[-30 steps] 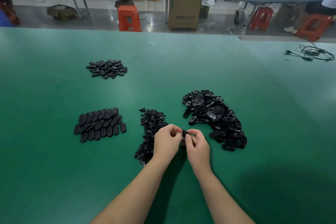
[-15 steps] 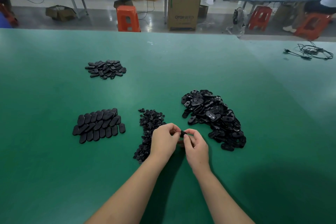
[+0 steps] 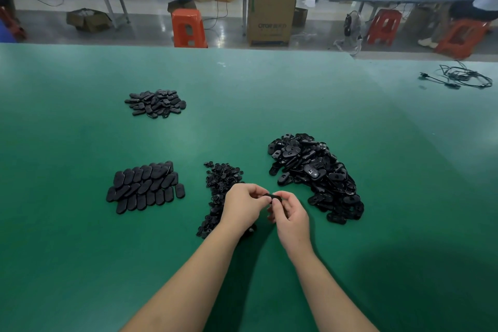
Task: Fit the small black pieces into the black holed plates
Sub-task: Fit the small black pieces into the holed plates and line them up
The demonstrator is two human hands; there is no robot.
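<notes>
Both hands meet over the green table [image 3: 269,105], just in front of me. My left hand [image 3: 242,206] and my right hand [image 3: 289,214] pinch one black holed plate [image 3: 275,197] between their fingertips; most of it is hidden by the fingers. A pile of small black pieces [image 3: 219,188] lies under and left of my left hand. A big heap of black holed plates [image 3: 312,172] lies to the right of my right hand.
A tidy group of oval black plates [image 3: 145,186] lies at the left. A smaller loose pile [image 3: 155,103] sits farther back left. A coil of black cable [image 3: 463,78] rests at the far right. Beyond the table's far edge stand orange stools and a cardboard box.
The hands stay together at the same spot. Their fingers have shifted slightly around the plate, and more of it shows between the fingertips now.
</notes>
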